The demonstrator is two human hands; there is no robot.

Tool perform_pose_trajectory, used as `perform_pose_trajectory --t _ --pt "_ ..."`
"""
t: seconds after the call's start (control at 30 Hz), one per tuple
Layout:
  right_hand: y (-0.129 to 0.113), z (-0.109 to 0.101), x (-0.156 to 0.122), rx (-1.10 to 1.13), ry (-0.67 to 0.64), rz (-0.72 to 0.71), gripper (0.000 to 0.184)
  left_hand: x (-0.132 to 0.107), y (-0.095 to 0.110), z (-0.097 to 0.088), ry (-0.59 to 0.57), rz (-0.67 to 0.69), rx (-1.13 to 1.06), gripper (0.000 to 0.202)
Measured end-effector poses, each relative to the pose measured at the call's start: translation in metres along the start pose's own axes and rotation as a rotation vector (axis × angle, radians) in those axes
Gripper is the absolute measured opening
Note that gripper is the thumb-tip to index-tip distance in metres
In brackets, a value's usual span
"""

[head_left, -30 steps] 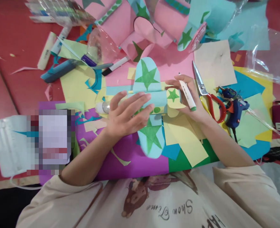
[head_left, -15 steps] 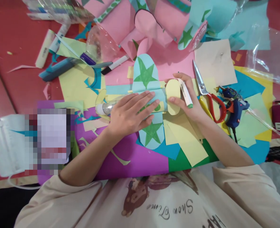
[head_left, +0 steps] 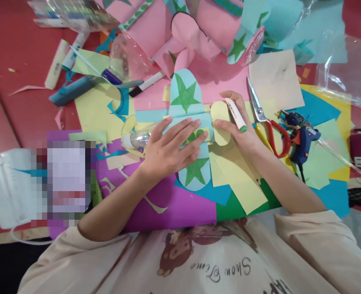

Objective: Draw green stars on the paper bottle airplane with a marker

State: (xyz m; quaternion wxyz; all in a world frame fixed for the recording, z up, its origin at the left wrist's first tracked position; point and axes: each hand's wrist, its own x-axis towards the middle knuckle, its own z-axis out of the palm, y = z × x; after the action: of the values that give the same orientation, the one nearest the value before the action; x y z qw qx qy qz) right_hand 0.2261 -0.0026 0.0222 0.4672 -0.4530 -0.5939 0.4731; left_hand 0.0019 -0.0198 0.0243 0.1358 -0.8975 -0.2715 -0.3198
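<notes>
2 hands work near the desk's front edge: the left hand [head_left: 171,149] lies flat on the pale-blue paper plane with green stars [head_left: 189,134]; the right hand [head_left: 240,128] grips a green-tipped white marker [head_left: 235,114], pinching its yellow oval tail fin [head_left: 220,122] (press evenly). Red-handled scissors [head_left: 267,122] lie beyond.

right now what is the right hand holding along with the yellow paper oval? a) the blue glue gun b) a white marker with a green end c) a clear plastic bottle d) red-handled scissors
b: the right hand grips a white marker with a green end beside the yellow paper oval, while the red-handled scissors and blue glue gun lie apart on the table to its right.
</notes>
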Motion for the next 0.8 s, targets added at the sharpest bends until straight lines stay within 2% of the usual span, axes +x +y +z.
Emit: perform_pose_trajectory --t 0.1,0.17,0.2,0.3,0.37,0.43,0.5,0.63,0.73,0.8 --pt "-0.002 -0.003 -0.001 0.018 -0.028 -0.045 0.057 -0.001 -0.001 -0.001 -0.063 -0.057 -0.051 0.043" --pt "-0.004 -0.009 -0.003 0.061 0.007 -0.101 0.056 -0.001 -0.001 -0.002 -0.093 -0.100 -0.090 0.045" --pt "-0.005 -0.013 -0.004 0.075 0.053 -0.129 0.052 -0.001 -0.001 -0.002 -0.095 -0.111 -0.100 0.046" --pt "-0.010 -0.022 -0.007 0.057 0.299 -0.185 0.026 -0.002 0.000 -0.001 -0.058 -0.141 -0.075 0.046" --pt "-0.014 -0.025 -0.010 0.028 0.375 -0.175 0.026 -0.002 0.000 -0.001 -0.064 -0.189 -0.078 0.045" --pt "-0.018 -0.025 -0.014 -0.008 0.356 -0.193 0.037 -0.003 -0.001 -0.001 -0.102 -0.229 -0.081 0.044" --pt "-0.021 -0.022 -0.017 -0.017 0.359 -0.265 0.038 -0.003 -0.002 -0.001 -0.114 -0.199 -0.052 0.043" --pt "-0.026 -0.016 -0.024 -0.047 0.420 -0.377 0.016 -0.002 -0.005 -0.002 -0.087 -0.124 -0.041 0.038" --pt "-0.031 -0.013 -0.030 -0.195 0.311 -0.393 0.005 -0.001 -0.005 -0.001 -0.090 -0.130 -0.016 0.037" --pt "-0.034 -0.011 -0.034 -0.293 0.253 -0.409 0.005 -0.001 -0.005 -0.001 -0.072 -0.110 0.013 0.039"
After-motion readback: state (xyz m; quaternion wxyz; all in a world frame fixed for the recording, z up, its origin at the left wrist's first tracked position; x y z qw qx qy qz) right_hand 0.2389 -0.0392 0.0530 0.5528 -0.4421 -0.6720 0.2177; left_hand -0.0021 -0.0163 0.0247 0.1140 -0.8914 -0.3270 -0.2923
